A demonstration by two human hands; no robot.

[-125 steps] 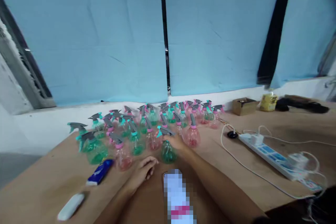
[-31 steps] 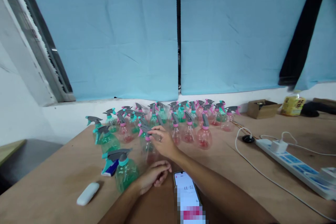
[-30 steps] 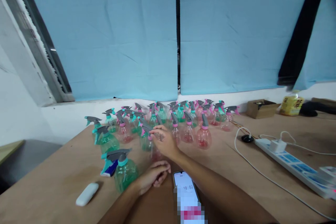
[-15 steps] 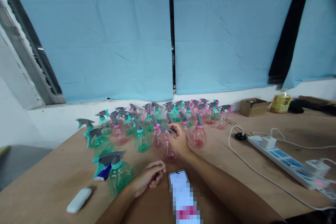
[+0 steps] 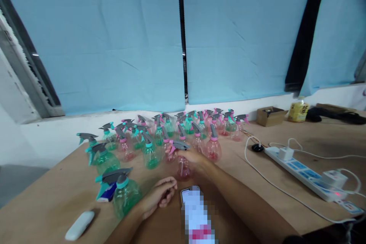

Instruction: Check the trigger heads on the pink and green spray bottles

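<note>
My right hand [image 5: 190, 156] is closed round the neck of a pink spray bottle [image 5: 184, 170], just under its grey head and pink trigger. That bottle stands upright near the front of a group of spray bottles. On the tabletop to its lower left rests my left hand [image 5: 161, 193], its fingers curled in with nothing visible in them. A green spray bottle [image 5: 127, 198] with a grey and turquoise head stands beside my left wrist. Below the hands, between my forearms, lies a phone [image 5: 186, 195], its screen mostly pixelated.
Several green and pink spray bottles, among them a green one [image 5: 151, 156], reach back to the wall. A white oval case [image 5: 80, 225] lies front left. On the right are a power strip [image 5: 300, 173] with cables, a cardboard box [image 5: 270, 117] and a yellow-labelled bottle [image 5: 298, 111].
My right hand has lowered from the bottle's spray head to its neck. The view has turned slightly right, and my left hand keeps its place on the table.
</note>
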